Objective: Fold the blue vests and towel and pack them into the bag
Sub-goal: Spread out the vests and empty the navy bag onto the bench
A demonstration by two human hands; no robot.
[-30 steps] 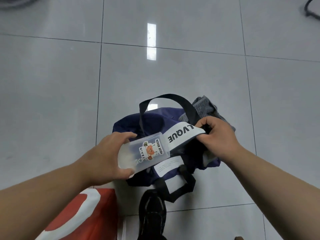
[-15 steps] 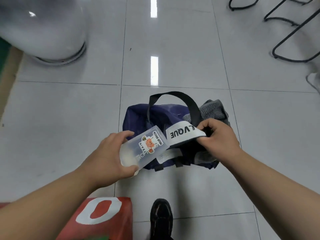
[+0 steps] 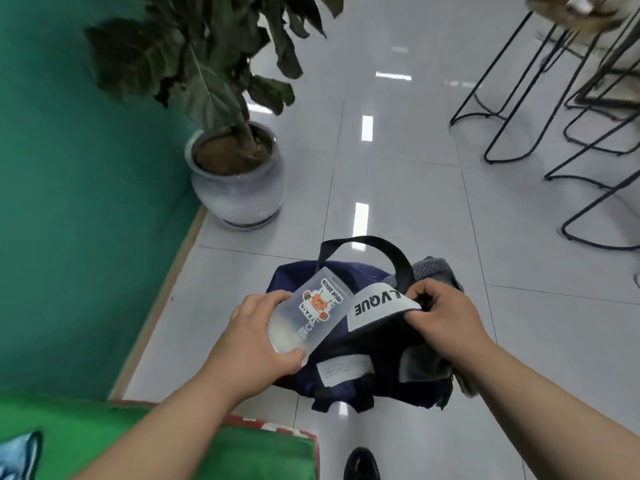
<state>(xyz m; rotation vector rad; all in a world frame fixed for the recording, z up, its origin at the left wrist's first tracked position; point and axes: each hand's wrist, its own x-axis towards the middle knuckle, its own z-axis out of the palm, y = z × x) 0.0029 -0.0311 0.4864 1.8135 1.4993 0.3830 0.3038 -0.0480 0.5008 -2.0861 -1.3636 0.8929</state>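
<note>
The dark navy fabric bag [image 3: 294, 277] sits on the glossy white tiled floor [image 3: 398, 188], just ahead of the person's black shoe [image 3: 362, 464]. The right hand [image 3: 446, 323] pinches the bag's near rim at its white band printed LVQUE [image 3: 377, 304], thumb and curled fingers closed on the cloth and holding it raised. The left hand [image 3: 256, 337] wraps its fingers round a translucent plastic tumbler [image 3: 311, 310] with an orange cartoon sticker (the lettering reads TRAIN YOUR BRAIN). The tumbler is tilted, with its pale base in the palm and its far end over the bag's left side.

A black strap handle [image 3: 363, 242] arches upright over the far side of the bag. A grey knitted towel [image 3: 433, 268] is bunched at the bag's far right, just behind the right hand. More grey cloth shows below the right wrist, and I cannot tell whether it lies inside the bag or beside it.

To the left runs a green wall [image 3: 69, 168], with a leafy plant in a pale grey ceramic pot [image 3: 239, 195] standing against it. Black wire stool legs [image 3: 519, 116] stand at the far right, well apart from the bag. A green cushion with a red edge [image 3: 104, 434] fills the lower left, with a scrap of light blue cloth [image 3: 17, 457] at its corner.
</note>
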